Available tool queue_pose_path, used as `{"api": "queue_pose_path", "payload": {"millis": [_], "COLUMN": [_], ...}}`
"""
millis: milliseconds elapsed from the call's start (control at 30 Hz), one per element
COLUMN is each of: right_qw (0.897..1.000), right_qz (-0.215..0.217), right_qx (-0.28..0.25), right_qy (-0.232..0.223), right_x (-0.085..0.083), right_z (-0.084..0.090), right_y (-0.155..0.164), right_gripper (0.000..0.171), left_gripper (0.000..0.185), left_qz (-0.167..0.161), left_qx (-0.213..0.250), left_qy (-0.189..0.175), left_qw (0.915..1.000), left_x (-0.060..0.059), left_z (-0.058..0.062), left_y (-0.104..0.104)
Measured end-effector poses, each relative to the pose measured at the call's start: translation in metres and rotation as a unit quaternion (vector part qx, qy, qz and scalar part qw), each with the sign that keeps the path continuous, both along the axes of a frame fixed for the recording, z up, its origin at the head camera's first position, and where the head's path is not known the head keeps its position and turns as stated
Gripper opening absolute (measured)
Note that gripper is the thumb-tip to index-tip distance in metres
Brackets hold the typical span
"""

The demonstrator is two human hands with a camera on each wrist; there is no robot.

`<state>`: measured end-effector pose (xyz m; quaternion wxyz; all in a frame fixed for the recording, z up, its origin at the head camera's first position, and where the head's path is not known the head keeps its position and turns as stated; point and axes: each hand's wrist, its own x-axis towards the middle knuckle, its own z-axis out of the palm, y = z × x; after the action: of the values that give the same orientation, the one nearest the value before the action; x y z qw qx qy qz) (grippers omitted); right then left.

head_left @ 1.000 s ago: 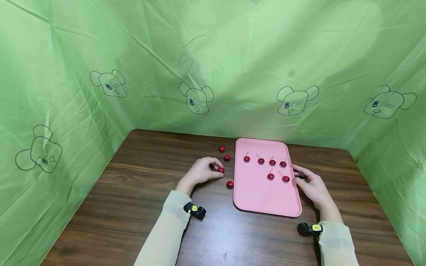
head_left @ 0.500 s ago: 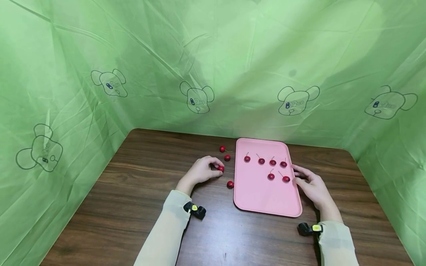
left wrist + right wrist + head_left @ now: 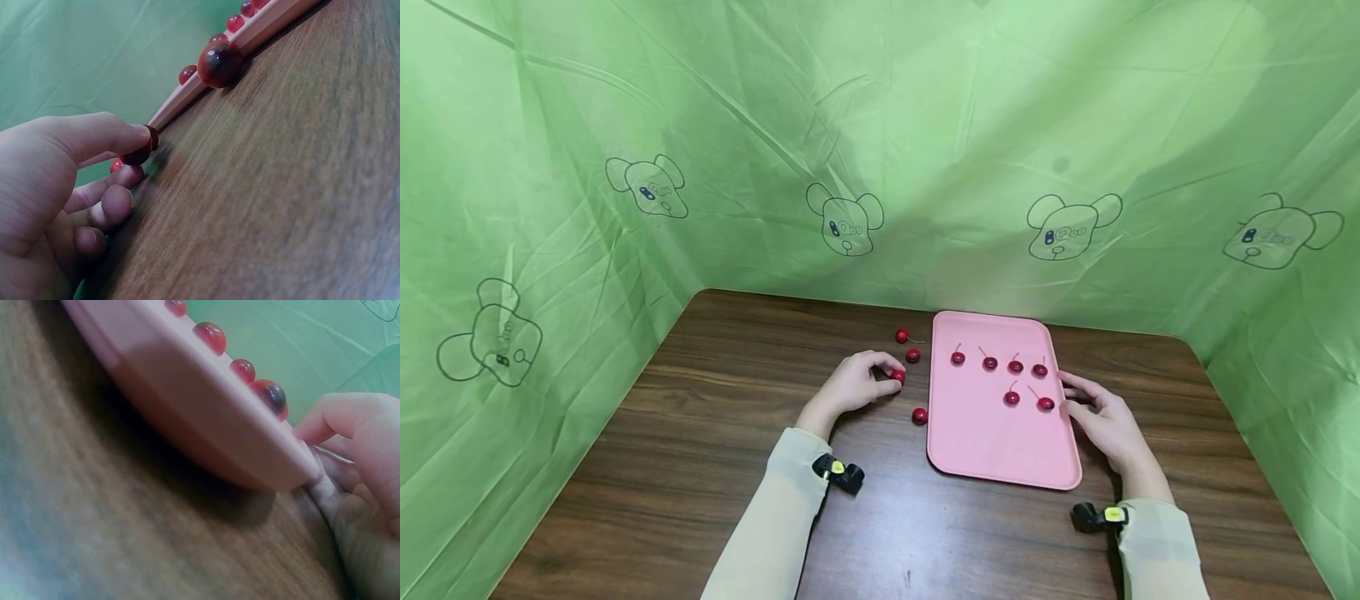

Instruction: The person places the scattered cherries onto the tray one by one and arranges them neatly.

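Observation:
A pink tray [image 3: 992, 442] lies on the brown wooden table, with several red cherries [image 3: 1013, 398] on it. My left hand [image 3: 855, 385] pinches a cherry [image 3: 898, 376] between thumb and fingertips, just left of the tray; the same cherry [image 3: 139, 152] shows at my fingertips in the left wrist view. Three loose cherries lie nearby on the wood: one [image 3: 919, 415] near the tray's left edge, two [image 3: 912, 355] farther back. My right hand [image 3: 1101, 423] rests against the tray's right rim [image 3: 275, 469], fingers curled on its edge.
Green sheeting with mouse drawings [image 3: 846, 218] walls the table [image 3: 700, 467] on three sides. A small black clip with a yellow tag sits on each wrist sleeve [image 3: 838, 472]. Bare wood lies to the left and front of the tray.
My left hand has lifted the pinched cherry slightly back from the table. The right hand and the tray have stayed put.

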<state>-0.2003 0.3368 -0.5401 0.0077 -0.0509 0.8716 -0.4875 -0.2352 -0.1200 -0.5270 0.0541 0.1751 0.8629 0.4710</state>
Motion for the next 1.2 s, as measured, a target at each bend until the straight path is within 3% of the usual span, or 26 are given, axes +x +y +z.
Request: {"api": "queue_pose_path", "payload": {"millis": [167,1200], "right_qw": [1.0,1.0], "right_qz": [0.0,0.003], "right_qx": [-0.001,-0.004], "right_qy": [0.001,0.009], "right_x": [0.0009,0.0018], "right_z": [0.0012,0.0017], "right_y": [-0.0006,-0.0003], "right_gripper": [0.053,0.052], "left_gripper": [0.019,0.017], "left_qz": [0.0,0.015], "left_qx": [0.015,0.047], "left_qy": [-0.013,-0.007], "left_qw": [0.9998,0.9988], "left_x": [0.0002,-0.0011], "left_z": [-0.0001,-0.0026], "left_y": [0.0001,0.0007]}}
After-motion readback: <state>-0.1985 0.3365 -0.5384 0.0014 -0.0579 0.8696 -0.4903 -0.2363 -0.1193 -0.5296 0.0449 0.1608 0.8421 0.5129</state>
